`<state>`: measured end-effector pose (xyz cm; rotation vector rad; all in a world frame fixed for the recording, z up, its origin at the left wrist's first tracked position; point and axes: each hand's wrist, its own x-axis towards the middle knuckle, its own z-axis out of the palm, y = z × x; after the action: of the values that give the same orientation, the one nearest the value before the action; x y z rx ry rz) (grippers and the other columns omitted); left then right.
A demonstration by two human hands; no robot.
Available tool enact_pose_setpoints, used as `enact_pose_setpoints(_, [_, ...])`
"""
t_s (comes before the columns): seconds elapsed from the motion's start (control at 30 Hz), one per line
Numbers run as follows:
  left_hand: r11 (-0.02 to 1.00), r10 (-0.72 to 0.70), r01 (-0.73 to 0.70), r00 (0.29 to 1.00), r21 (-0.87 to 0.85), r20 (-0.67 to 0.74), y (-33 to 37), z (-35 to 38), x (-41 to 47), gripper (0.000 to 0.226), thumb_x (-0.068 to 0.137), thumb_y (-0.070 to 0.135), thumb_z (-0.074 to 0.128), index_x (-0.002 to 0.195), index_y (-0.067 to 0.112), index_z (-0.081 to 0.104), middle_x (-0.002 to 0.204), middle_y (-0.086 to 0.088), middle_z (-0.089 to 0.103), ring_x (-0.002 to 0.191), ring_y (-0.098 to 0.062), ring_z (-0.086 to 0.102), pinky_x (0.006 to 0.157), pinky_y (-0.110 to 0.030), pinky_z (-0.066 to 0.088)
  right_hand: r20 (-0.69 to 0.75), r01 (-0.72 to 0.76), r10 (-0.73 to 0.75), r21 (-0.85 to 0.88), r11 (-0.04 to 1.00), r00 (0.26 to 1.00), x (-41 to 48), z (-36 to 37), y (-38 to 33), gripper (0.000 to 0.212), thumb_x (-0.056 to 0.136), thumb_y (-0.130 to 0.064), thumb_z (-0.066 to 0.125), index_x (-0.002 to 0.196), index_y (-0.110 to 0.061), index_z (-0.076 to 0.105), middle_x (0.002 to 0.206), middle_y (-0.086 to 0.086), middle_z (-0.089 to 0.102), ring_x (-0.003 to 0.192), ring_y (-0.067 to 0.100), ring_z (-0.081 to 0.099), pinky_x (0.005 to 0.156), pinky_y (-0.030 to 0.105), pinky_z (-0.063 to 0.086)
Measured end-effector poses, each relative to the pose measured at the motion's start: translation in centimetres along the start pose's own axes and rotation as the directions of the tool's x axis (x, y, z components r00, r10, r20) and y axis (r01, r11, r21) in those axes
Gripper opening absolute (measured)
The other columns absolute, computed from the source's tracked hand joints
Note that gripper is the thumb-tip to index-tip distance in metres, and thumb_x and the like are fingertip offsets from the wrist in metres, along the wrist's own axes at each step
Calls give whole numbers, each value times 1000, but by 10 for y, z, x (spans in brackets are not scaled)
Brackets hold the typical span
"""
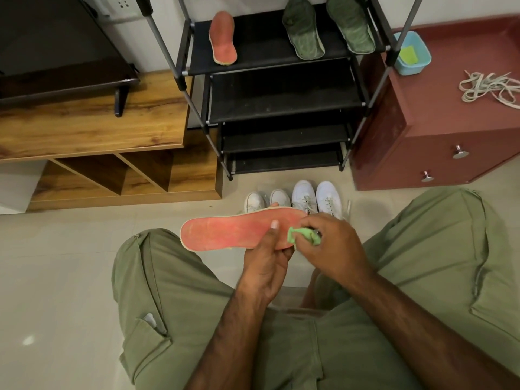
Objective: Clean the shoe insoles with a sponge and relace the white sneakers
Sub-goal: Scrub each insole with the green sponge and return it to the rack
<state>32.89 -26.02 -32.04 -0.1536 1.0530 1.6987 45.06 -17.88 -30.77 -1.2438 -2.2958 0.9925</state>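
- The red insole [233, 230] is held in the air above the person's lap, in front of the knees; its long axis runs left to right across the view, with one rounded end pointing to the person's left and the other end under the right hand
- Its upper face is a worn, patchy salmon red with a pale cream rim; it lies nearly flat, red face up
- The left hand [267, 266] grips the insole from below, right of its middle; the thumb presses on the red face and a fingertip shows over the far edge
- The right hand [334, 249] has its fingers curled round a crumpled green sponge [302, 236], which touches the insole's right end
- A blue tub [413, 67] stands on the red cabinet [439, 114]; a yellow-green pad [408, 54] lies inside it
- Loose pale laces [489, 88] lie in a heap on the cabinet top, near the tub but apart from it
- The top shelf of the black shoe rack [281, 88] holds a second red insole [223, 38] on the left and two green insoles [302, 29] on the right
- Two pairs of white sneakers [304, 192] stand on the floor just in front of the rack, toes towards it; the right pair shows laces
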Motion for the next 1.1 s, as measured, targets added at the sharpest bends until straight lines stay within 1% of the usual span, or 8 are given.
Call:
enact_pose_setpoints(0.07, [1000,-3,3,1000,12,-7,1,2,-1,50,99,14,62,143,-5,49,132,-27,65,123,-39,64,103,-47,55,10,5,-5,-2,1000,1000,1,1,0,14,85,-33,75,98,-32,74,91,-14,68,79,6,62,72,39,57])
enact_pose_setpoints(0.2, [1000,-12,12,1000,-14,1,-1,2,1,48,100,10,62,143,-4,48,136,-26,63,127,-39,62,108,-53,49,-153,-130,132,22,991,979,15,-6,7,11,87,-30,75,98,-30,74,92,-15,69,80,8,63,73,38,57])
enact_pose_setpoints(0.37, [1000,-11,11,1000,9,-25,-1,0,0,50,101,14,62,143,-8,48,134,-29,63,126,-42,62,106,-50,52,45,8,-8,4,1000,999,3,0,1,14,84,-33,74,98,-32,74,92,-15,68,80,5,62,74,38,57])
enact_pose_setpoints(0.5, [999,9,-9,1000,-40,-11,0,2,1,48,101,11,60,144,-6,47,137,-29,61,129,-42,60,109,-53,48,-96,-81,82,13,997,992,11,-4,9,11,85,-32,74,97,-32,73,92,-17,68,79,7,62,73,38,58])
enact_pose_setpoints(0.67, [1000,-2,1,999,-22,-54,1,6,-3,44,101,13,59,139,-8,53,129,-28,67,114,-35,69,100,-44,57,66,51,-51,-2,999,997,-1,1,4,16,83,-39,70,97,-31,72,89,-17,66,79,4,61,71,37,56])
enact_pose_setpoints(0.8, [998,3,-5,1000,-60,-29,2,5,0,43,103,11,58,141,-6,49,136,-29,62,128,-40,61,110,-52,48,-93,-47,48,10,999,995,9,-2,11,13,85,-34,73,97,-31,72,92,-18,68,78,5,62,72,37,57])
enact_pose_setpoints(0.93, [999,-11,8,998,-37,-61,4,6,-4,43,100,12,60,138,-7,53,129,-27,67,117,-37,68,100,-45,57,28,84,-84,-9,996,996,-3,2,5,14,83,-39,69,95,-32,70,88,-18,64,76,4,59,69,37,56])
enact_pose_setpoints(1.1, [997,2,-4,1000,-78,-30,4,5,-1,46,101,10,60,143,-5,48,137,-28,61,129,-41,60,107,-51,49,-131,-40,44,28,999,990,8,-3,10,11,85,-30,74,95,-32,71,91,-18,66,78,5,60,70,37,55])
